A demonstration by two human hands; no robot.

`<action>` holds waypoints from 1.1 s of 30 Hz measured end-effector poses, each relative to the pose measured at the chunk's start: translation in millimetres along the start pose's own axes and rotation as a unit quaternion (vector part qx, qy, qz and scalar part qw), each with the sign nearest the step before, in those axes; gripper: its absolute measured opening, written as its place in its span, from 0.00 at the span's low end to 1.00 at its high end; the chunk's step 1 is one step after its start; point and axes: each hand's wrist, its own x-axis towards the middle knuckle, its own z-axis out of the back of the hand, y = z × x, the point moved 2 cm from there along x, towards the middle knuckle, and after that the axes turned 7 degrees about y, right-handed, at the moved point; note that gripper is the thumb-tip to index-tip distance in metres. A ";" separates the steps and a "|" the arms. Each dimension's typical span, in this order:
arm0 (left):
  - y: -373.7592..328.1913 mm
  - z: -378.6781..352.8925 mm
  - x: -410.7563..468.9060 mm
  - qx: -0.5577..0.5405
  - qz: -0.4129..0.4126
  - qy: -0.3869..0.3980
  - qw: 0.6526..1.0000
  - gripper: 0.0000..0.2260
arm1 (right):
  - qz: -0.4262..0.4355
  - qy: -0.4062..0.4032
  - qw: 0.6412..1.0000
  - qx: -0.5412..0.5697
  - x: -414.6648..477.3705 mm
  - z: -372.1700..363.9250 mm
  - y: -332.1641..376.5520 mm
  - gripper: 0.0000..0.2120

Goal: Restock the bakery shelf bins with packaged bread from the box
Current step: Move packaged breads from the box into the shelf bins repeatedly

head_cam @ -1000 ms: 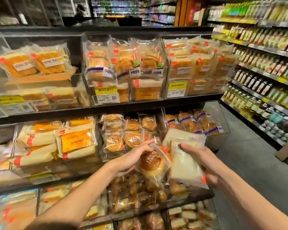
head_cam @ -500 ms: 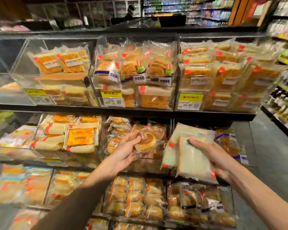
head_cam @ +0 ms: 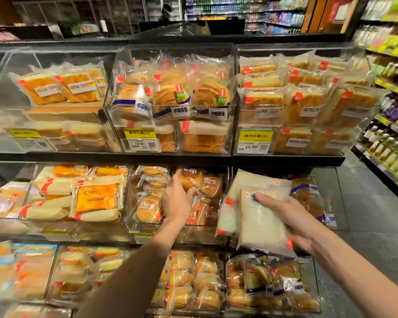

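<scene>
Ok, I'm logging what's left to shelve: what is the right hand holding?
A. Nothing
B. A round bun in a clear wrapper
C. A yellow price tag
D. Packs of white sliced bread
D: the right hand grips the packs of white sliced bread, pale and flat, with its fingers curled over the front pack.

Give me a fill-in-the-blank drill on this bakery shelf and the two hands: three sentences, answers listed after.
1. The left hand reaches into the clear bin of round buns on the ___ shelf.
2. The pale bread packages are held in the ___ hand.
3. The price tag on the top right bin reads ___.

Missing words: middle; right; 19.90
</scene>
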 end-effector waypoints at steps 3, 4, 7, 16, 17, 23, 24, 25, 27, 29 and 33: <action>-3.2 2.4 2.1 0.066 -0.027 -0.030 0.997 0.24 | -0.010 0.003 1.000 -0.005 0.9 -4.4 -1.6 0.21; -5.8 3.6 1.9 0.084 -0.039 -0.034 0.995 0.21 | -0.012 0.005 1.000 -0.006 1.1 -5.9 -1.6 0.19; -9.1 3.7 0.9 0.179 -0.091 -0.036 0.979 0.13 | -0.015 0.003 1.000 -0.007 1.8 -8.5 -0.1 0.18; 1.1 7.2 6.5 0.186 -0.143 -0.031 0.972 0.13 | -0.014 0.010 1.000 0.010 4.8 -18.3 0.6 0.19; 2.3 7.9 6.5 0.180 -0.147 -0.023 0.972 0.13 | -0.014 0.012 1.000 0.014 4.4 -20.2 0.7 0.19; 5.8 34.0 -4.1 -0.079 -0.125 0.080 0.986 0.12 | -0.008 0.025 0.999 0.038 2.5 -35.6 -1.4 0.21; 0.9 39.7 -9.9 -0.164 -0.093 0.131 0.973 0.13 | -0.010 0.025 0.999 0.043 2.8 -38.6 -2.2 0.21; -1.9 43.0 -15.5 -0.229 -0.055 0.190 0.953 0.16 | -0.013 0.028 0.998 0.046 3.6 -41.5 -3.3 0.22; -3.9 51.3 -27.9 -0.281 -0.011 0.308 0.909 0.24 | -0.017 0.038 0.998 0.046 5.4 -49.8 -5.2 0.24; -0.5 59.4 -39.2 -0.370 0.027 0.422 0.828 0.27 | -0.017 0.047 0.998 0.047 8.2 -61.4 -7.3 0.24; 9.1 93.3 -58.8 -0.477 0.058 0.472 0.739 0.16 | -0.028 0.078 0.994 0.068 15.1 -94.6 -15.7 0.24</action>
